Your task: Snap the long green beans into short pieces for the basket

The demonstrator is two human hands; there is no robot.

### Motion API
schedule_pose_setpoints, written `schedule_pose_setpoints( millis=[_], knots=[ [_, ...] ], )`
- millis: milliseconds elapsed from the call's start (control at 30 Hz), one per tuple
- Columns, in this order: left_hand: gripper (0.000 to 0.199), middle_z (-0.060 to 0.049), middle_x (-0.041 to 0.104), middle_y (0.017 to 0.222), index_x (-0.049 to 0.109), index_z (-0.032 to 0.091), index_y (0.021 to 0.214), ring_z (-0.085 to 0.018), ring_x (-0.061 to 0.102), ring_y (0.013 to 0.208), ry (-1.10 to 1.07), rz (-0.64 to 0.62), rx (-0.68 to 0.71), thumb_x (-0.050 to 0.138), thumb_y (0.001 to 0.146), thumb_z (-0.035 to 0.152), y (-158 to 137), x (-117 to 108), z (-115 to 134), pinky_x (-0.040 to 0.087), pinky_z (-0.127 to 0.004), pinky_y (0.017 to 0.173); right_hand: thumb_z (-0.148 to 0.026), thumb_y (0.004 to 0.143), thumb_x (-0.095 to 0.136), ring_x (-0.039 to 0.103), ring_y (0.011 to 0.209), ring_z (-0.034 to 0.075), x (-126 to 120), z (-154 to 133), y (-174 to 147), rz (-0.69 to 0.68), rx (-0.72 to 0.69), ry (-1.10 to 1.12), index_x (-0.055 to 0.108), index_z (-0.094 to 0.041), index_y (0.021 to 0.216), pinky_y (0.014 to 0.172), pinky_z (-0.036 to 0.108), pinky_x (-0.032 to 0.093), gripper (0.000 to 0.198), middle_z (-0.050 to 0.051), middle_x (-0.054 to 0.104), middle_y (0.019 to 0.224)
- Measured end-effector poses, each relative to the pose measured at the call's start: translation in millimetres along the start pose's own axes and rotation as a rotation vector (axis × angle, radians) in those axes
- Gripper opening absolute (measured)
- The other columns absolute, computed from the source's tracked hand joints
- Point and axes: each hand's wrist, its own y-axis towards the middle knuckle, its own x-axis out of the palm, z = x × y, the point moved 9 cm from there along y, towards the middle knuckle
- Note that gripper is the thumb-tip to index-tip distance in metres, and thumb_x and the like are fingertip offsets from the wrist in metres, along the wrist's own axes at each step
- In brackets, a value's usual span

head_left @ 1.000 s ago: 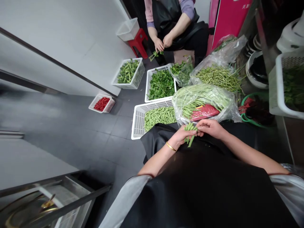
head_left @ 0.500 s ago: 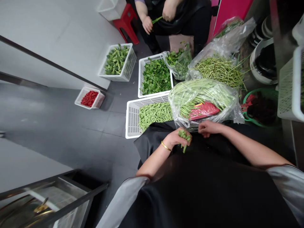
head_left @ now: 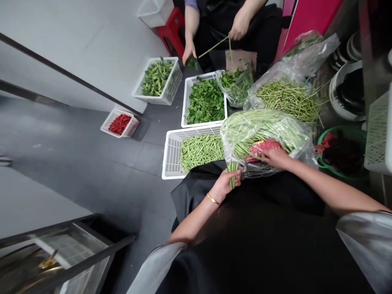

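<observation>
My left hand (head_left: 225, 182), a gold bangle on its wrist, is closed around a short bundle of green beans (head_left: 233, 168) above the black apron. At the near side of a clear plastic bag (head_left: 301, 141), my right hand (head_left: 275, 158) reaches in with its fingers drawn together; what they hold is hidden. Inside that bag lie long green beans (head_left: 260, 121) and a red packet (head_left: 266, 145), which my right hand touches. Cut green bean pieces (head_left: 202, 150) fill much of a white basket (head_left: 173, 157) just beyond my left hand.
Farther off are a basket of leafy greens (head_left: 206, 102), a basket of green stalks (head_left: 157, 77) and a small basket of red peppers (head_left: 120, 124). Thin green stems (head_left: 289, 100) lie at right, near a green basin (head_left: 339, 173). Opposite, a co-worker's hands (head_left: 240, 25) hold a stem.
My right hand has moved forward from the apron to the red packet in the bag. My left hand has turned its bundle more upright. The co-worker's hands have spread apart.
</observation>
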Motion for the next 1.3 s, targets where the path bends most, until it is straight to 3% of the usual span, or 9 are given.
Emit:
schedule_pose_setpoints(
  millis=[167,333,533,600,733,867,1000,1133,1300],
  knots=[
    [0.046,-0.002,0.064,0.070,0.065,0.008,0.093,-0.004,0.046,0.045,0.076,0.070,0.090,0.085,0.057,0.029,2.7,12.0,-3.2,0.036,-0.019,0.045,-0.032,0.084,0.054,0.056,0.050,0.012,27.9,-68.0,-78.4,0.027,-0.109,0.614,0.056,-0.019,0.076,0.052,0.022,0.040,0.016,-0.003,0.059,0.059],
    [0.036,-0.003,0.064,0.067,0.063,0.008,0.079,-0.005,0.049,0.046,0.173,0.057,0.339,0.083,0.059,0.030,-23.5,33.0,17.8,0.038,-0.021,0.046,-0.045,0.082,0.056,0.053,0.043,0.012,49.2,-78.8,-92.7,0.125,0.001,0.845,0.059,-0.019,0.076,0.045,0.023,0.041,0.027,-0.003,0.056,0.054],
    [0.033,-0.003,0.067,0.081,0.061,0.012,0.084,-0.005,0.054,0.056,-0.086,0.008,0.501,0.081,0.063,0.026,-55.7,36.5,28.0,0.041,-0.018,0.050,-0.058,0.082,0.055,0.050,0.043,0.011,-5.8,-54.3,-103.8,0.526,-0.026,1.257,0.059,-0.021,0.076,0.045,0.023,0.043,0.038,-0.005,0.053,0.049],
    [0.031,-0.001,0.065,0.073,0.060,0.012,0.082,-0.005,0.052,0.052,-0.120,-0.033,0.427,0.080,0.064,0.027,-59.3,36.3,21.9,0.040,-0.018,0.049,-0.059,0.078,0.061,0.057,0.052,0.012,-8.0,-58.4,-105.3,0.431,-0.068,1.362,0.061,-0.020,0.080,0.051,0.024,0.048,0.039,-0.002,0.060,0.059],
    [0.030,0.000,0.057,0.054,0.063,0.010,0.078,-0.009,0.052,0.046,0.091,-0.219,0.173,0.077,0.067,0.033,-63.6,50.4,-6.4,0.039,-0.020,0.044,-0.047,0.066,0.078,0.063,0.066,0.014,17.8,-85.8,-107.2,-0.030,-0.110,1.152,0.067,-0.016,0.097,0.058,0.024,0.050,0.045,0.002,0.068,0.075],
    [0.028,-0.004,0.061,0.055,0.065,0.007,0.074,-0.011,0.056,0.045,0.302,-0.258,0.050,0.079,0.064,0.029,-63.8,58.5,-26.8,0.042,-0.021,0.044,-0.053,0.077,0.066,0.050,0.046,0.010,-14.2,-84.8,-115.7,0.291,-0.146,1.279,0.063,-0.016,0.103,0.044,0.022,0.041,0.045,-0.004,0.057,0.058],
    [0.022,-0.002,0.060,0.057,0.060,0.010,0.072,-0.008,0.055,0.046,0.068,-0.061,0.195,0.074,0.071,0.027,-57.3,46.4,-2.3,0.044,-0.019,0.047,-0.047,0.080,0.066,0.056,0.051,0.013,-39.1,-96.9,-137.7,0.568,-0.184,1.116,0.065,-0.020,0.089,0.054,0.028,0.050,0.029,-0.002,0.060,0.058],
    [0.023,-0.004,0.064,0.068,0.056,0.011,0.073,-0.010,0.061,0.057,-0.010,0.123,0.266,0.072,0.076,0.028,-54.6,28.2,12.6,0.049,-0.020,0.054,-0.048,0.082,0.062,0.059,0.052,0.015,-12.1,-104.7,-130.4,0.471,-0.176,1.117,0.063,-0.019,0.092,0.055,0.029,0.051,0.031,-0.001,0.063,0.059],
    [0.037,-0.005,0.065,0.062,0.060,0.009,0.080,-0.010,0.057,0.045,0.438,-0.001,0.187,0.082,0.063,0.033,-52.6,41.3,1.0,0.041,-0.019,0.041,-0.051,0.077,0.064,0.053,0.052,0.014,3.6,-91.8,-106.9,0.426,-0.124,0.786,0.062,-0.020,0.084,0.054,0.026,0.045,0.032,-0.001,0.060,0.060]
  ],
)
